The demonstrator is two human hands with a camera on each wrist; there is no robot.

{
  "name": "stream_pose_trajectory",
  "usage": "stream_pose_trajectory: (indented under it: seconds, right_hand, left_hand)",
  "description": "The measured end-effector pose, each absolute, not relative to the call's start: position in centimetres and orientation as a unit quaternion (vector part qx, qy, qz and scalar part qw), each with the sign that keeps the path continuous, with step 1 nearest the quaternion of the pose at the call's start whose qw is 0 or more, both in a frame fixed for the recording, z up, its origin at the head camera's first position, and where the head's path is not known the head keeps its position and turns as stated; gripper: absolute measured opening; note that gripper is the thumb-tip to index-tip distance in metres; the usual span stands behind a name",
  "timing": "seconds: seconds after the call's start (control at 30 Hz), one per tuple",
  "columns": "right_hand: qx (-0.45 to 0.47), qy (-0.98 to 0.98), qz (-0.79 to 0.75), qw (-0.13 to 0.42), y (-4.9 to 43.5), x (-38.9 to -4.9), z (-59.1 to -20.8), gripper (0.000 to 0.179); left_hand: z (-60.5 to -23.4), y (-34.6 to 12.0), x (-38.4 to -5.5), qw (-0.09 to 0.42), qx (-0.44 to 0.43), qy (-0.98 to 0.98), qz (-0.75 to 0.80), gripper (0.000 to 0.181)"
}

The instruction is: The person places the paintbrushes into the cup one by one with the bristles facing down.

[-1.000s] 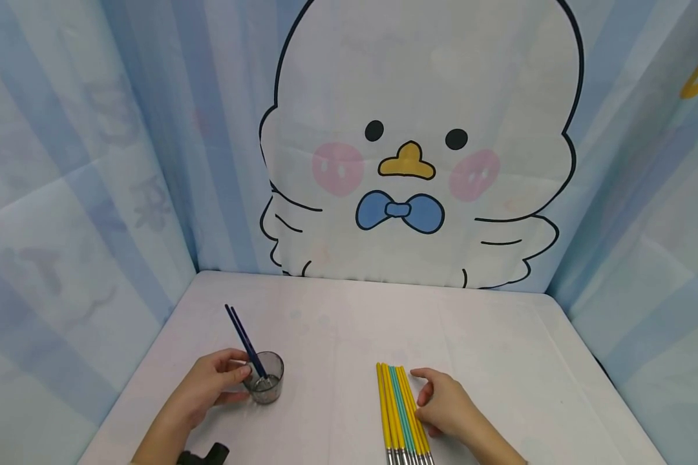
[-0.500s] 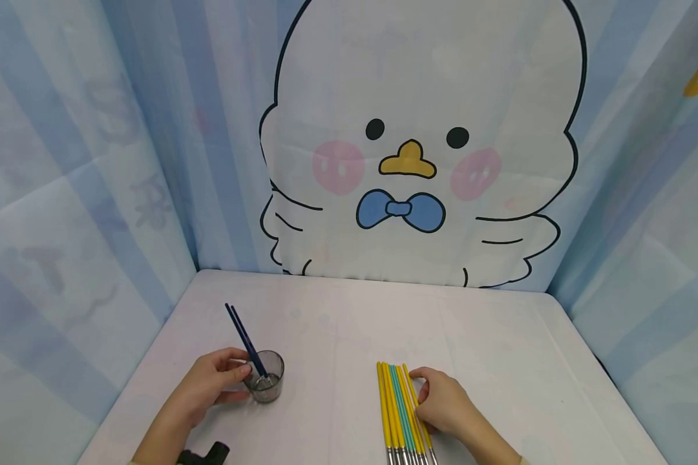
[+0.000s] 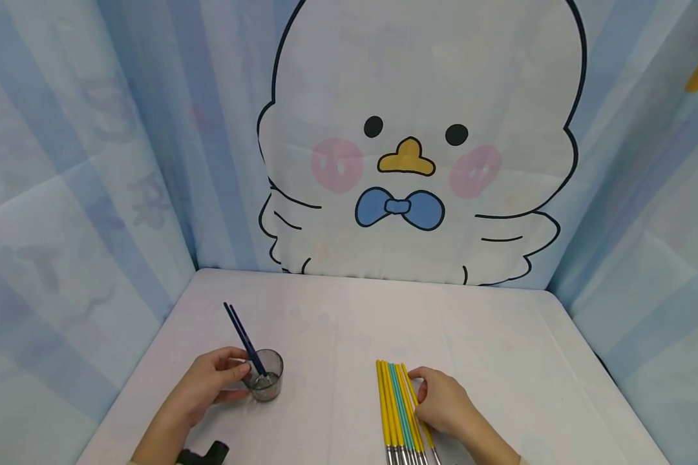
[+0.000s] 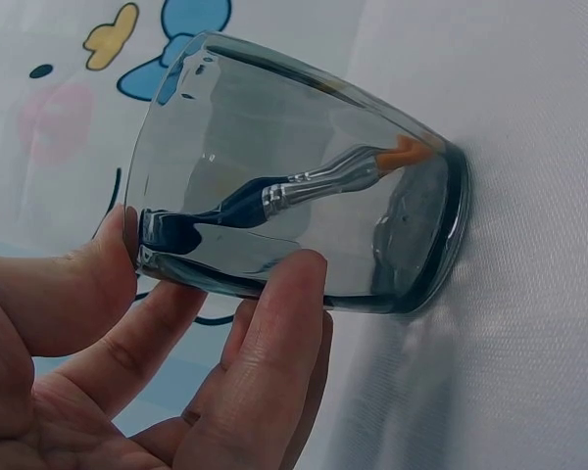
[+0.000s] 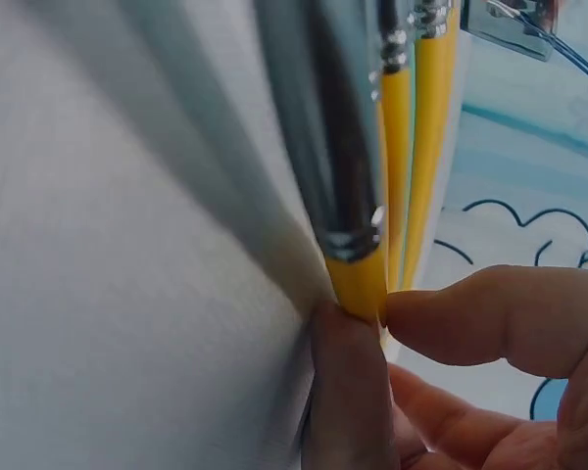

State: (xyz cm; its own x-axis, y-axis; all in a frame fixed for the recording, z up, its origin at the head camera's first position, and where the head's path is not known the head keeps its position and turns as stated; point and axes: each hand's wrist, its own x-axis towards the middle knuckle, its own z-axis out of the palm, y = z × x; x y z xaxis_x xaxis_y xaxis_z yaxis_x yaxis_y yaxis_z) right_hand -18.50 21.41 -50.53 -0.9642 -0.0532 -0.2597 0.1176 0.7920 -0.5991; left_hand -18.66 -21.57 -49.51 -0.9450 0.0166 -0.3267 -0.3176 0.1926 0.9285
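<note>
My left hand [image 3: 206, 381] steadies a clear tumbler [image 3: 274, 382], its thumb near the rim and a finger against the side in the left wrist view. Two dark blue paintbrushes [image 3: 242, 334] lean in the tumbler, handles up. Through the glass, a silver ferrule and orange bristles [image 4: 406, 153] show near its base. On the right, my right hand [image 3: 446, 405] pinches the outermost yellow paintbrush [image 5: 363, 286] between thumb and finger, just below its ferrule. That brush angles away from a side-by-side row of yellow and teal paintbrushes [image 3: 393, 413]; their bristle ends run past the bottom edge of the head view.
A black object [image 3: 206, 454] lies near my left forearm at the bottom edge. The white-covered table [image 3: 326, 336] stretches back to a blue striped curtain [image 3: 221, 161] with a cartoon chick [image 3: 410, 84]. Curtains also flank both sides.
My right fingers have closed on the outermost yellow paintbrush, and its ferrule end has swung right, apart from the row. My left hand and the tumbler stay in place.
</note>
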Motion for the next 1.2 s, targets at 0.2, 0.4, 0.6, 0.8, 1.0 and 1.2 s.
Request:
stream_pose_trajectory:
  seconds: [0.2,0.4,0.6,0.8,1.0,1.2]
  right_hand:
    - [0.055,0.910,-0.380,0.154,21.6,-18.8,-50.3,0.069]
    - [0.065,0.860,-0.476,0.170,22.0,-18.9,-50.5,0.074]
    - [0.060,0.826,-0.532,0.177,22.1,-19.4,-50.6,0.078]
    - [0.076,0.809,-0.562,0.155,21.2,-20.1,-50.1,0.078]
    - [0.080,0.783,-0.604,0.126,20.0,-20.6,-49.5,0.075]
    - [0.077,0.766,-0.630,0.100,18.7,-21.2,-49.2,0.070]
  left_hand:
    - [-49.5,-21.6,-18.7,0.132,-0.100,0.759,0.629,0.033]
    - [-49.4,-21.5,-18.7,0.133,-0.101,0.758,0.631,0.032]
    - [-49.4,-21.4,-18.7,0.130,-0.104,0.763,0.625,0.032]
    - [-49.4,-21.4,-18.6,0.131,-0.104,0.762,0.625,0.031]
    - [-49.5,-21.4,-18.6,0.131,-0.104,0.762,0.626,0.031]
    - [-49.5,-21.4,-18.6,0.128,-0.104,0.763,0.625,0.031]
